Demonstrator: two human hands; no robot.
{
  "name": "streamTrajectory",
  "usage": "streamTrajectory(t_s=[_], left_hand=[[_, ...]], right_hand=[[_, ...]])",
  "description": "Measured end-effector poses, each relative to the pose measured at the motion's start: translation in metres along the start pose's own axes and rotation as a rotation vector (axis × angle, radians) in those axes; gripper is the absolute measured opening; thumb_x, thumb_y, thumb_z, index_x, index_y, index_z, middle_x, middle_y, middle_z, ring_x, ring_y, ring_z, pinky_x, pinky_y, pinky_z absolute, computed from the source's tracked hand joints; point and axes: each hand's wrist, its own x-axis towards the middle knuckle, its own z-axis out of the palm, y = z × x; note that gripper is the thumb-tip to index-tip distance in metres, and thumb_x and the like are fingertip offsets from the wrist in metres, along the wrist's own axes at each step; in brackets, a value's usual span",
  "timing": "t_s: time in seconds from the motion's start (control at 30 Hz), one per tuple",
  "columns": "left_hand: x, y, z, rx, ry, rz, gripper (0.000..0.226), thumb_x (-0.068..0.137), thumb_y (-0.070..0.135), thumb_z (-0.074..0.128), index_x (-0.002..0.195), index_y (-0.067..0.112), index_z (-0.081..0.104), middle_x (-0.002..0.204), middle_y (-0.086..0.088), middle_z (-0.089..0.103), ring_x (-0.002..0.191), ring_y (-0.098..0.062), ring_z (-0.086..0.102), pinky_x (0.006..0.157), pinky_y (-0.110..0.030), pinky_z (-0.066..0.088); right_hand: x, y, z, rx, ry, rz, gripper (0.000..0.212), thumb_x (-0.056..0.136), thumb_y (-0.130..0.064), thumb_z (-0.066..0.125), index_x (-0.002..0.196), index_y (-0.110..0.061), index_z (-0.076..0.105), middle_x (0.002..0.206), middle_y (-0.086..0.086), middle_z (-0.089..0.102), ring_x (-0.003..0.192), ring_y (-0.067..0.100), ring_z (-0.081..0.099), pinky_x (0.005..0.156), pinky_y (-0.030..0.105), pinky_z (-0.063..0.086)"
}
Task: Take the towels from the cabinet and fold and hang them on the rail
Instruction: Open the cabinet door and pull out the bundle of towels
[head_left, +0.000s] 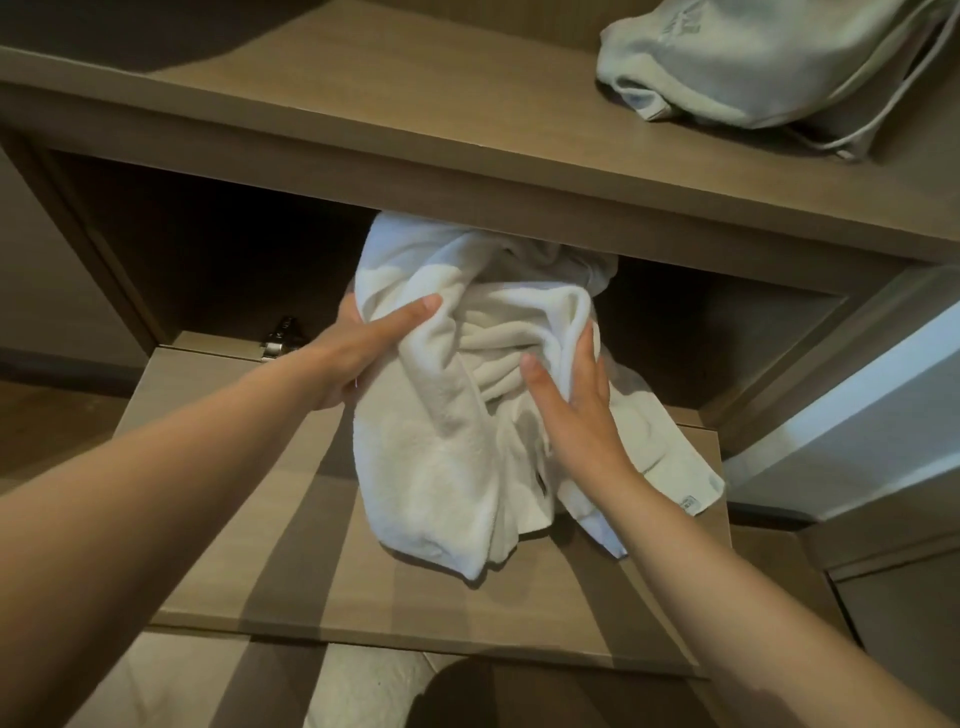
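centre frame, a person is holding a bundle of white towels (431, 447) half out of the cabinet (467, 171) opening, left hand (358, 353) and right hand (576, 410) both gripping folds with curled fingers; gathering the trailing ends before lifting is looking wise.

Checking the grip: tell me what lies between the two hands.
A bunched white towel, held by the left hand and right hand; head view shows it.
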Motion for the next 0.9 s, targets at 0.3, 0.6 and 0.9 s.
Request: streamTrajectory(t_s=[0.3,0.6,0.9], left_hand=[[0.018,-0.011,0.002,-0.041,0.004,0.023,0.120,0.045,0.067,0.087,0.144,0.045,0.022,0.136,0.004,0.049,0.116,-0.025,0.055,0.096,-0.052,0.049],[-0.003,-0.026,0.015,-0.025,0.039,0.161,0.101,0.048,0.056,0.088,0.131,0.046,0.033,0.129,0.007,0.052,0.114,-0.021,0.057,0.094,-0.049,0.052],[-0.063,-0.033,0.030,-0.051,-0.093,0.075,0.087,0.049,0.068,0.079,0.121,0.045,0.037,0.133,-0.001,0.047,0.112,-0.029,0.059,0.076,-0.054,0.059]], right_hand=[[0.048,-0.016,0.000,0.188,-0.006,0.305,0.122,0.054,-0.097,0.042,0.154,-0.037,0.006,0.163,-0.003,0.010,0.147,0.026,0.020,0.108,0.046,0.028],[0.049,-0.018,0.005,0.352,-0.017,0.315,0.134,0.041,-0.094,0.053,0.154,-0.038,0.007,0.163,-0.005,0.015,0.147,0.022,0.023,0.116,0.047,0.027],[0.018,-0.017,-0.005,0.465,-0.032,0.248,0.118,0.048,-0.081,0.071,0.149,-0.044,0.020,0.143,-0.008,0.048,0.126,0.018,0.050,0.104,0.042,0.044]])
